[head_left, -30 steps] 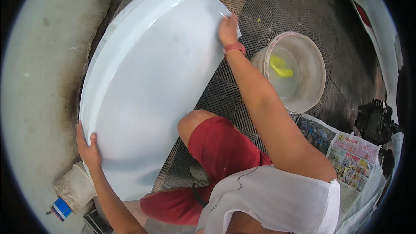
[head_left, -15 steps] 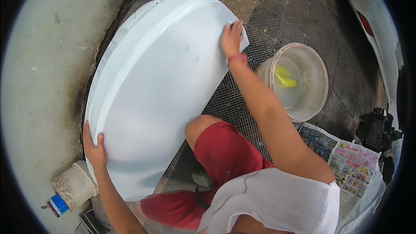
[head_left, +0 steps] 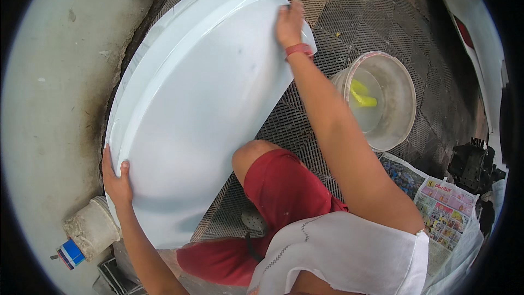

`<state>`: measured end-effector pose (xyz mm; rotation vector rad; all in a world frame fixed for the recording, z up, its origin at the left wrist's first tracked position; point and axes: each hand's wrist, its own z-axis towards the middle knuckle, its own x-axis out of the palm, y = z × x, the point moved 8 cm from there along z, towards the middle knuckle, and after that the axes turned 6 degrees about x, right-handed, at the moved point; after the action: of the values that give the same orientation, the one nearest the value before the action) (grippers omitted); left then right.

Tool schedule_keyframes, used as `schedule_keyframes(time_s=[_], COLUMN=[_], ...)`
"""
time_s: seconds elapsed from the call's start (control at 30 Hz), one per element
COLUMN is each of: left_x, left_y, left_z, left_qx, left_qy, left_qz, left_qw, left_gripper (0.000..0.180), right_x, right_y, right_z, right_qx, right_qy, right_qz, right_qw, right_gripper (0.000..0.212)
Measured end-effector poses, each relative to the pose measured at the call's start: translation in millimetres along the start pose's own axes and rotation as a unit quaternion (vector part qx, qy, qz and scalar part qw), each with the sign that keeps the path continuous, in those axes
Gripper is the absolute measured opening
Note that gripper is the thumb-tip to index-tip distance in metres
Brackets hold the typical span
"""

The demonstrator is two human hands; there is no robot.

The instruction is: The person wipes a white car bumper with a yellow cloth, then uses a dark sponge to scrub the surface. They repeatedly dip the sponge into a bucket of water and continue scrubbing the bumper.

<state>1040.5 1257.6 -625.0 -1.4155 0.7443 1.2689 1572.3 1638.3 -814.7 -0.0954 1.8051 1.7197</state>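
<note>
A large white curved car panel (head_left: 185, 114), with a raised ridge along its left side, lies tilted in front of me. My left hand (head_left: 118, 186) grips its lower left edge, thumb on the top face and fingers along the rim. At the far right end, my right hand (head_left: 289, 26) presses on the panel near its edge, a red band around the wrist. A small dark patch shows between its thumb and fingers; what lies under the palm is hidden. Faint grey spots and dull areas mark the panel's surface.
Right of the panel stands a whitish bucket (head_left: 403, 114) of cloudy water with a yellow piece (head_left: 362, 97) in it. Newspaper (head_left: 445, 213) and a black part (head_left: 470, 166) lie at right, by a white car (head_left: 475, 38). A dirty pail (head_left: 93, 226) stands at the left wall (head_left: 60, 104).
My right hand has slid farther away along the panel toward its far edge, the dark patch moving with it. My left hand keeps its hold on the rim.
</note>
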Motion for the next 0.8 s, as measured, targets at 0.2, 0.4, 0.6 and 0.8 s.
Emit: schedule_keyframes(time_s=[0.2, 0.4, 0.6, 0.8], left_x=[-1, 0, -1, -3], left_y=[-2, -1, 0, -5], left_z=[0, 0, -1, -1], left_qx=[0.009, -0.001, -0.006, -0.005], left_qy=[-0.007, 0.000, -0.003, -0.011], left_qz=[-0.015, -0.013, -0.010, -0.005], left_qw=[1.000, 1.000, 1.000, 1.000], left_gripper=[0.085, 0.087, 0.084, 0.080], right_x=[10, 1, -18, 8], right_y=[-36, -82, -121, -105], right_z=[-116, -120, -53, -207], right_qx=[-0.021, 0.074, 0.221, 0.154], right_qy=[0.022, 0.046, -0.016, 0.109], right_qz=[-0.062, -0.034, 0.022, 0.010], right_qw=[0.998, 0.996, 0.975, 0.982], right_gripper=[0.083, 0.088, 0.090, 0.087])
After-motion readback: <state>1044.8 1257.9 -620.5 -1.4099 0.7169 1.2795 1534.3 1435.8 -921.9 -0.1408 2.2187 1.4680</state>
